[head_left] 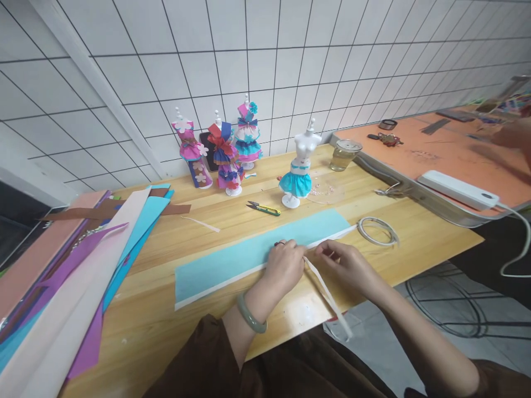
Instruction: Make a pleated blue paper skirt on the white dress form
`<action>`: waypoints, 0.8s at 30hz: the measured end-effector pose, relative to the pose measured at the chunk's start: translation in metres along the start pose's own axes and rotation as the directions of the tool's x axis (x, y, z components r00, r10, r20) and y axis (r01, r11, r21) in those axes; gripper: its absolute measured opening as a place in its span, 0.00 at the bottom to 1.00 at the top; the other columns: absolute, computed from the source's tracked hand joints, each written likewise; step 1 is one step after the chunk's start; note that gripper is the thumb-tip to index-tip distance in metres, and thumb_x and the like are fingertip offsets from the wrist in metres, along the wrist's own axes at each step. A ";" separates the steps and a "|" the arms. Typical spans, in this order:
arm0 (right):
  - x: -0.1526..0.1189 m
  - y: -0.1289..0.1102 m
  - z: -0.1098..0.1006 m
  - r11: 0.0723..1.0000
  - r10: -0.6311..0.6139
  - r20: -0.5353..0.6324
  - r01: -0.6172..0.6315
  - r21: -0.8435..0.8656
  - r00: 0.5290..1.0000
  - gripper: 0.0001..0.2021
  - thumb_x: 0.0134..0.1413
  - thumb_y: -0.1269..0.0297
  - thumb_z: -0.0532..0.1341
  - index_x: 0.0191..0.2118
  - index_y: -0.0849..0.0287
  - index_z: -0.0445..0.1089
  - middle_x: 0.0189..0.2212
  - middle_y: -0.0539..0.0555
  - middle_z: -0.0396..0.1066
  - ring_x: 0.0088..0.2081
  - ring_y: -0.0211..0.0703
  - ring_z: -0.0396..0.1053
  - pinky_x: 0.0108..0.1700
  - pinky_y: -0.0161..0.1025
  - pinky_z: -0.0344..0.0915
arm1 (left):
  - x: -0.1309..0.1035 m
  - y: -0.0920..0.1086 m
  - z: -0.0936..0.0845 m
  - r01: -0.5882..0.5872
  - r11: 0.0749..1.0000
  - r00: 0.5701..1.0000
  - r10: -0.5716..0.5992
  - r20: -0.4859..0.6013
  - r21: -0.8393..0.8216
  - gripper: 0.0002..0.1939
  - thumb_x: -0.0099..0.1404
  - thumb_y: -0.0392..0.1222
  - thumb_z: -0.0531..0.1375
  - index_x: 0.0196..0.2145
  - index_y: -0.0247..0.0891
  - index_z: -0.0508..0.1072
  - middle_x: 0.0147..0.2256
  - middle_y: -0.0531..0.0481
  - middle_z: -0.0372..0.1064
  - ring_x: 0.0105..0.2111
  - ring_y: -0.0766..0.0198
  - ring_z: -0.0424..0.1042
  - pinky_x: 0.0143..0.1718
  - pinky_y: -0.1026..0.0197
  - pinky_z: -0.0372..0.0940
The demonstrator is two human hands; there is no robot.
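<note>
A long light-blue strip (232,257) lies on the wooden table, with white tape (224,287) along its near edge. My left hand (286,265) presses down on that edge, its fingers closed together; what they hold, if anything, is hidden. Just to the right, my right hand (342,262) has its thumb and fingertips pinched near the tape; what is between them is too small to tell. A loose pale strip (327,296) hangs from beside my left fingers over the table's front edge. The tape roll (377,231) lies flat at the blue strip's right end.
Small snips (264,208) lie behind the blue strip. A mannequin in a blue skirt (296,182) and several dressed ones stand near the wall. Coloured sheets (112,249) are piled at left, a glass cup (345,155) at back. Another person's hand (512,135) is at far right.
</note>
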State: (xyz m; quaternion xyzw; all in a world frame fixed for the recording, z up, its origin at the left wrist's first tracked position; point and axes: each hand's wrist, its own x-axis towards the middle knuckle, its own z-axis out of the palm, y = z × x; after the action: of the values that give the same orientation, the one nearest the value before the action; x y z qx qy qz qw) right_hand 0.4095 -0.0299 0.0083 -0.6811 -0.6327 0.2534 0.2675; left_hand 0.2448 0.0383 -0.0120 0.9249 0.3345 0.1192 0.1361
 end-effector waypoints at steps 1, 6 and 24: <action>0.003 0.004 -0.001 0.996 -0.030 -0.073 0.024 -0.080 0.997 0.09 0.57 0.60 0.53 0.33 0.57 0.67 0.30 0.55 0.72 0.33 0.46 0.68 0.36 0.41 0.63 | -0.001 -0.001 0.001 0.002 1.000 1.000 -0.002 -0.008 -0.010 0.09 0.64 0.36 0.51 0.35 0.40 0.71 0.35 0.48 0.70 0.38 0.59 0.69 0.41 0.56 0.64; 0.023 0.014 -0.002 0.951 -0.196 -0.109 0.162 -0.265 0.974 0.09 0.55 0.62 0.56 0.40 0.57 0.70 0.39 0.58 0.74 0.44 0.53 0.65 0.45 0.49 0.62 | -0.002 -0.008 0.006 0.017 0.997 0.999 -0.021 -0.049 -0.080 0.07 0.63 0.36 0.54 0.34 0.42 0.72 0.36 0.51 0.71 0.39 0.61 0.69 0.42 0.59 0.63; 0.025 0.102 -0.067 0.845 -0.112 -0.277 -0.056 -0.532 0.954 0.14 0.57 0.60 0.52 0.41 0.59 0.71 0.36 0.60 0.75 0.41 0.54 0.68 0.43 0.49 0.60 | -0.001 -0.012 0.007 0.051 0.978 0.994 -0.070 -0.085 -0.201 0.08 0.60 0.33 0.57 0.33 0.44 0.74 0.35 0.55 0.74 0.38 0.63 0.70 0.41 0.60 0.63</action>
State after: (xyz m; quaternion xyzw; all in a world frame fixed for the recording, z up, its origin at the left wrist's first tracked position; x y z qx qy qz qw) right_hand 0.5314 -0.0138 -0.0130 -0.7493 -0.6404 -0.0421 0.1633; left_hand 0.2390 0.0455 -0.0225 0.8896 0.3547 0.1902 0.2159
